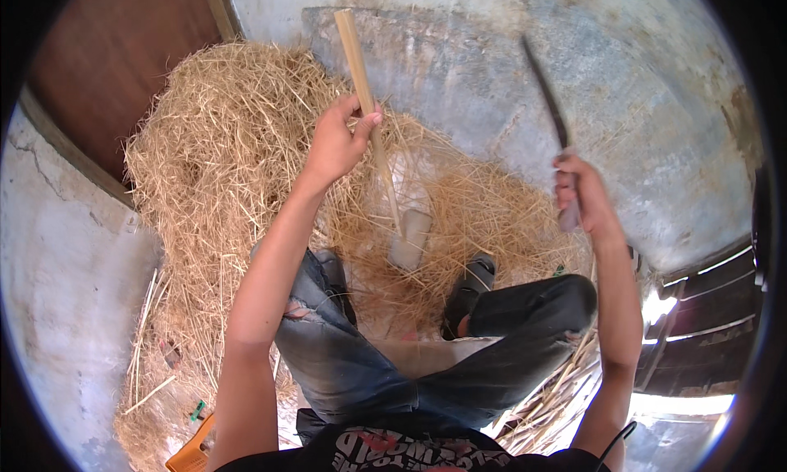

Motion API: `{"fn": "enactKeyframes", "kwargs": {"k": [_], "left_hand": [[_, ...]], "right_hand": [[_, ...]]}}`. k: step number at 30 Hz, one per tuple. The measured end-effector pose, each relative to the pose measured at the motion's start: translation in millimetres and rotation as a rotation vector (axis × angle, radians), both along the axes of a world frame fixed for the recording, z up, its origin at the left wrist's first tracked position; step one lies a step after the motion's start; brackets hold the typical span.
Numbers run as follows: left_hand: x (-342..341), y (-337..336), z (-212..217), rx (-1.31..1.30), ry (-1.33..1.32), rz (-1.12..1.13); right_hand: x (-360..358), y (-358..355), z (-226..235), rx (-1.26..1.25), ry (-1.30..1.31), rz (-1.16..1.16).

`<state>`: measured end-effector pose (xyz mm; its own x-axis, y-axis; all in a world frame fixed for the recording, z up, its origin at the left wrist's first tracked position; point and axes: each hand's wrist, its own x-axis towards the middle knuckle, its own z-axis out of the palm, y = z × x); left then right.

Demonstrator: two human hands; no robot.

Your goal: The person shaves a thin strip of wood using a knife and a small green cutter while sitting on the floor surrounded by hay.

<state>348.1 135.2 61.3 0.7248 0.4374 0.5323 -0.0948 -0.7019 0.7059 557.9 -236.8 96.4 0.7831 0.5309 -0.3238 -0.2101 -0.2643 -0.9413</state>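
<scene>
My left hand (340,140) is closed round a pale wooden stick (357,58), gripping it near its middle. The stick stands nearly upright, its wide flat end at the top, and its thin lower end comes down at a small grey block (411,238) on the ground between my feet. Off to the right, my right hand (584,195) is wrapped round the handle of a long dark-bladed knife (545,87). Its blade points up and slightly left, apart from the stick.
A big heap of straw-like shavings (221,128) rises at the left against a brown door (106,70). Loose shavings surround the block and my shoes (469,296). A stained grey wall (467,70) stands ahead. Several thin sticks (549,398) lie at lower right, and an orange object (190,451) at lower left.
</scene>
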Motion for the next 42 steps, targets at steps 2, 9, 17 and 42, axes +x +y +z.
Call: {"fn": "enactKeyframes", "kwargs": {"k": [2, 9, 17, 42], "left_hand": [[-8, 0, 3, -0.087, 0.007, -0.017], [-14, -12, 11, -0.057, 0.034, 0.009], [-15, -10, 14, -0.052, -0.010, 0.011], [-16, -12, 19, -0.018, 0.030, 0.123]], "right_hand": [[-73, 45, -1, -0.107, 0.036, -0.044], [-205, 72, -117, 0.007, 0.279, 0.219], [-210, 79, -29, 0.577, 0.003, -0.104], [-218, 30, -64, 0.369, 0.408, -0.156]]}}
